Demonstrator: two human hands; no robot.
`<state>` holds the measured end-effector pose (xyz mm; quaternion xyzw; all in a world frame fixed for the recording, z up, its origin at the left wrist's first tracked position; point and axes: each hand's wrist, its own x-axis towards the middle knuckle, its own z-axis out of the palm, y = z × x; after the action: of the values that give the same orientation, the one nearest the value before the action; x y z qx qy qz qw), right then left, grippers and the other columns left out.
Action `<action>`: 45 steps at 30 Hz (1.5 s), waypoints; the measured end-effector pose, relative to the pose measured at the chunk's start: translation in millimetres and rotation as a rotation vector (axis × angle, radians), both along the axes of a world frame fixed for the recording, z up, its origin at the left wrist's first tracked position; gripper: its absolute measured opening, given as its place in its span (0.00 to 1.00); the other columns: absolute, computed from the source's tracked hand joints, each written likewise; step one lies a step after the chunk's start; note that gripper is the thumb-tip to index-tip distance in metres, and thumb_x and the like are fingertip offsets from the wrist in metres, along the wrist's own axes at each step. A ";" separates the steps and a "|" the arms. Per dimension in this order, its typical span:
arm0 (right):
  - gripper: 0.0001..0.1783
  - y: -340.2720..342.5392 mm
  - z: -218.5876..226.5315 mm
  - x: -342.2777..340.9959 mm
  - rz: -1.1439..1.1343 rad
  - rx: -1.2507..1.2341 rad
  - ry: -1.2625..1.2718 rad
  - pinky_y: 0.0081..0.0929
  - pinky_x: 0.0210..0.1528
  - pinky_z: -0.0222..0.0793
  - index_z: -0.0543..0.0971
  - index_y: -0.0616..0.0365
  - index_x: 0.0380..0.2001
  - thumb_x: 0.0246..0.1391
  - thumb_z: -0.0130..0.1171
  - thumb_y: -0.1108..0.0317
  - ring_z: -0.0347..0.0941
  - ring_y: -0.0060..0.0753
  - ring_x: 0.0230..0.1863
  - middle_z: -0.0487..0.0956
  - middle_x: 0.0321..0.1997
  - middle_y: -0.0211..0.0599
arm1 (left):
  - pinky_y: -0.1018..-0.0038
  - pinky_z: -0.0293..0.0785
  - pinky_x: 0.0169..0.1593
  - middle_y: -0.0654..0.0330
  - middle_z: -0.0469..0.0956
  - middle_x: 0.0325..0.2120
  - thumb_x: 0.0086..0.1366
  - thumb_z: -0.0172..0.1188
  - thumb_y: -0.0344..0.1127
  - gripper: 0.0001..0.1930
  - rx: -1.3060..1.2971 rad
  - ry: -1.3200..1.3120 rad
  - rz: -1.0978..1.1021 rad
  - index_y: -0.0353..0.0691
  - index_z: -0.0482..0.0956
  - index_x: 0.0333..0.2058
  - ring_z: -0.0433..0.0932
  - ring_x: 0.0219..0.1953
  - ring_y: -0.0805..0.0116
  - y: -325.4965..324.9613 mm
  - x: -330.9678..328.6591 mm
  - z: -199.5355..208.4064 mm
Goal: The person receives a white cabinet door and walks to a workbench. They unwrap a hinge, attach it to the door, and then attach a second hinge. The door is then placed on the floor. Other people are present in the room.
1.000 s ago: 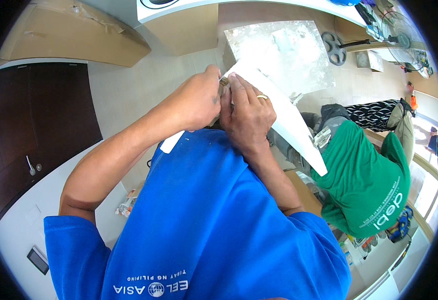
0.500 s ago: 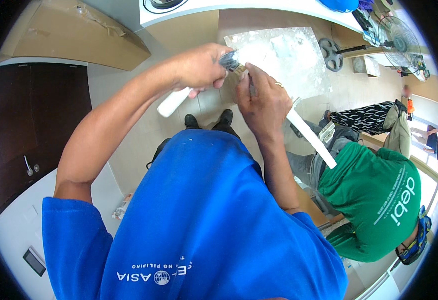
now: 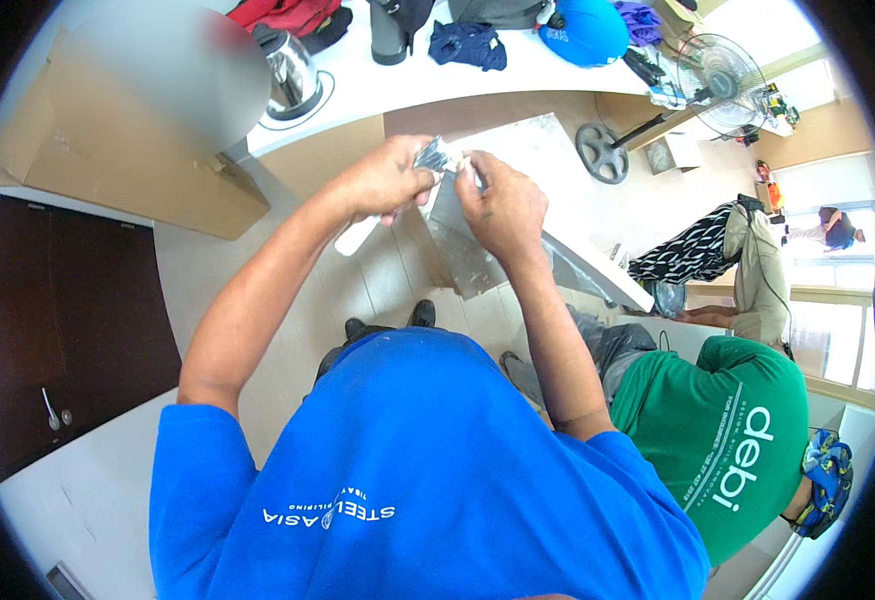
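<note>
Left hand (image 3: 386, 180) fingers pinching a small crumpled foil piece (image 3: 430, 156), white tube (image 3: 358, 236) under its palm, right hand (image 3: 506, 205) fingers gripping the foil's other end, held above the floor (image 3: 398, 275), kettle (image 3: 293, 75) on white tabletop (image 3: 438, 85), person in green shirt (image 3: 728, 450) right

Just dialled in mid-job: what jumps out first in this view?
Two bare hands meet at top centre: the left hand pinches a small silvery packet and also holds a white tube, while the right hand works at the packet's end. Below them a blue shirt fills the lower middle. A person in a green shirt crouches at the lower right.
</note>
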<state>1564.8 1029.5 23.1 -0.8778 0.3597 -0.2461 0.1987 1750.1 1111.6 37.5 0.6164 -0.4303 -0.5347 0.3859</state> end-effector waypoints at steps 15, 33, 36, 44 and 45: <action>0.14 9.2 10.9 0.2 -0.023 0.102 0.036 0.45 0.43 0.78 0.86 0.52 0.48 0.62 0.62 0.61 0.86 0.51 0.40 0.88 0.41 0.46 | 0.80 0.68 0.18 0.69 0.72 0.18 0.71 0.69 0.51 0.20 -0.138 0.246 0.017 0.39 0.79 0.45 0.68 0.14 0.82 -21.5 12.5 -53.8; 0.12 -27.4 12.9 16.3 -0.170 0.161 0.026 0.32 0.33 0.75 0.89 0.54 0.44 0.58 0.65 0.68 0.83 0.38 0.29 0.86 0.30 0.40 | 0.80 0.71 0.21 0.62 0.76 0.23 0.76 0.56 0.29 0.06 -0.222 0.931 -0.118 0.35 0.75 0.48 0.76 0.20 0.77 -75.4 24.0 -90.0; 0.12 -30.9 13.9 20.0 -0.147 0.108 0.042 0.32 0.35 0.76 0.89 0.54 0.43 0.57 0.65 0.68 0.84 0.38 0.30 0.87 0.32 0.40 | 0.80 0.73 0.21 0.62 0.77 0.24 0.76 0.57 0.30 0.06 -0.110 1.065 -0.075 0.36 0.75 0.48 0.77 0.20 0.77 -78.2 23.5 -95.6; 0.30 -53.7 2.6 13.0 -0.068 0.200 0.057 0.44 0.49 0.76 0.84 0.54 0.54 0.51 0.75 0.51 0.83 0.53 0.44 0.87 0.44 0.45 | 0.65 0.78 0.31 0.44 0.84 0.27 0.72 0.63 0.44 0.18 -0.188 0.180 -0.255 0.31 0.81 0.44 0.85 0.27 0.63 -108.9 47.4 -63.0; 0.31 -56.0 2.4 13.1 -0.088 0.130 0.106 0.46 0.50 0.74 0.83 0.54 0.54 0.51 0.75 0.48 0.83 0.53 0.46 0.86 0.43 0.45 | 0.62 0.79 0.32 0.41 0.84 0.27 0.71 0.65 0.46 0.21 -0.243 0.153 -0.253 0.29 0.82 0.44 0.86 0.27 0.60 -114.6 47.2 -61.7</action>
<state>1577.8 973.5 25.5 -0.8582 0.4232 -0.1838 0.2249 1797.3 996.9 -24.1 0.4640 -0.5350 -0.5684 0.4188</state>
